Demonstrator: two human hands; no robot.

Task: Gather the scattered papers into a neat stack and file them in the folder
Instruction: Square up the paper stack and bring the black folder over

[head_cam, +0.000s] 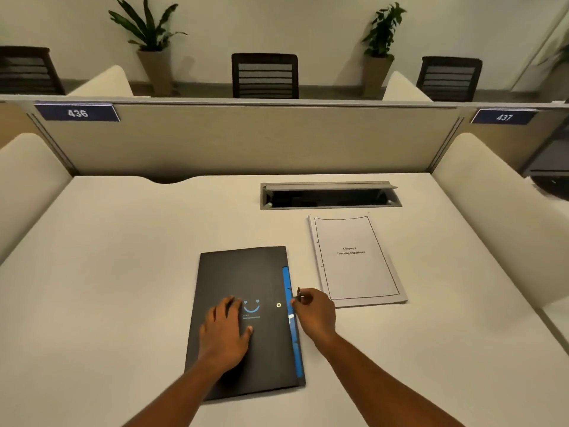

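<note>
Folder black, flat on counter, near centre, blue strip along right edge. Left hand spread, pressing cover down. Right hand at right edge, fingers pinching small dark clasp or tab there; exact object unclear. Cover likely thin, stiff, slick: lift from right edge while left steadies. Papers already stacked, farther right, apart from folder. Light, floppy; best taken by long edges, both hands. Cable hatch beyond.

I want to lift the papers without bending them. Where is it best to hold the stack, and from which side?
Probably grip the paper stack at its near short edge, coming from the person's side. It lies flat and squared, right of the folder, and that edge is nearest the right hand.
</note>
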